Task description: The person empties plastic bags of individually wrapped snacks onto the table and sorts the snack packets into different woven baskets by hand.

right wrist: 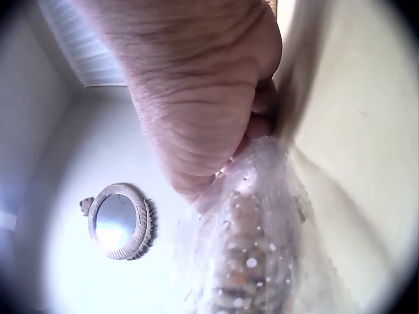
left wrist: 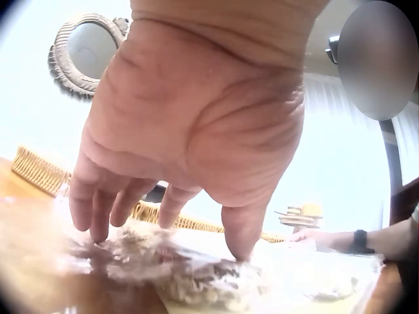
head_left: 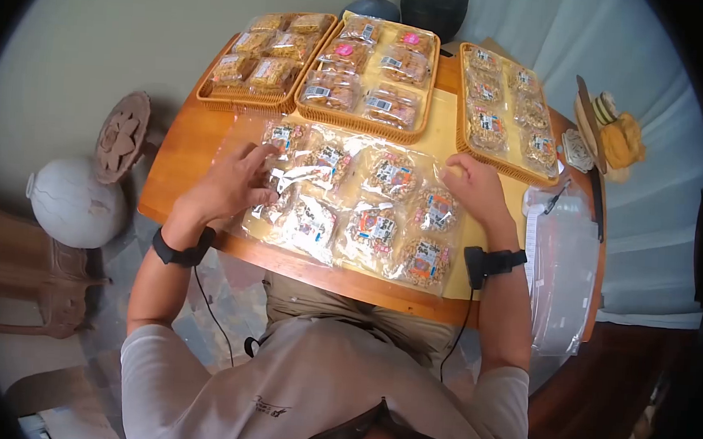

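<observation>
A large clear plastic bag with several round, labelled packs of snacks inside lies over yellow sheeting near the table's front. At its left end the left hand rests with spread, slightly bent fingers; the left wrist view has this hand over the shiny plastic, fingertips down on it. The right hand pinches the bag's upper right edge. Seen from the right wrist, the hand has its fingers curled at the gathered plastic, the fingertips partly hidden.
Behind the bag stand a left basket, a middle basket and a right basket, each with several packs. Flat clear bags lie at the table's right edge. A cord hangs from each wrist camera.
</observation>
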Available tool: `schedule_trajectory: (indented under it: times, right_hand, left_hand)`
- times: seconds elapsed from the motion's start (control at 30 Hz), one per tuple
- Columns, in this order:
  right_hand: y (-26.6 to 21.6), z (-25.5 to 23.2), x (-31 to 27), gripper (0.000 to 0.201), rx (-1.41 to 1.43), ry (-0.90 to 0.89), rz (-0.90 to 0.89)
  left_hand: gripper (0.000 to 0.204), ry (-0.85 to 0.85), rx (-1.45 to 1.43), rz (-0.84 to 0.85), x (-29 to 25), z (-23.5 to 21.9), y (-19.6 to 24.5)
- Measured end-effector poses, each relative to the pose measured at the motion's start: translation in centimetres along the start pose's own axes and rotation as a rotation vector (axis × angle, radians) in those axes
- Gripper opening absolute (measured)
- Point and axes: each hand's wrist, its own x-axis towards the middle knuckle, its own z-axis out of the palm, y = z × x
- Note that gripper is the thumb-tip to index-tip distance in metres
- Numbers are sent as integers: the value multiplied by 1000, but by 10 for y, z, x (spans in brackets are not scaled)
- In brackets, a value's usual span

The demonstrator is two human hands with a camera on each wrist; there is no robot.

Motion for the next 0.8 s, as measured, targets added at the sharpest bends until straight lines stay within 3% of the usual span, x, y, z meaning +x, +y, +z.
schedule_trajectory:
  times: [0.17, 0.23, 0.27, 0.33, 0.4, 0.47, 0.6, 0.63, 0.7, 0.73, 0.8]
  right_hand:
    - [-13, -2, -6, 30, -216, 64, -110]
    - [-30, -8, -5, 29, -332, 118, -157]
    - [-41, -11, -4, 29, -255, 102, -151]
    - [-70, -11, -5, 29, -180, 82, -140]
    - [-101, -3, 5, 28, 6, -113, 5]
    - [-118, 15, 22, 28, -93, -160, 0]
    - [-132, 43, 46, 33, -225, -245, 22]
    - [-121, 51, 52, 33, -229, -245, 19]
    - [-105, 63, 59, 37, -157, -167, -209]
    - [-106, 64, 58, 37, -157, -169, -209]
    - [-114, 63, 55, 39, -149, -44, -46]
  left_hand:
    - [61, 118, -111, -82, -18, 14, -21]
    - [55, 360, 71, 47, -29, 20, -25]
    - [55, 368, 63, 50, -34, 24, -22]
    - [56, 411, 36, 245, -46, 34, 0]
    - [57, 305, -5, 480, -49, 44, 25]
    - [57, 240, 55, 595, -45, 57, 44]
    - [48, 301, 104, 643, -37, 78, 57]
    - [41, 326, 108, 691, -35, 84, 55]
    - [27, 362, 90, 734, -35, 86, 56]
    - [27, 362, 88, 733, -36, 86, 55]
    - [23, 354, -34, 720, -36, 86, 53]
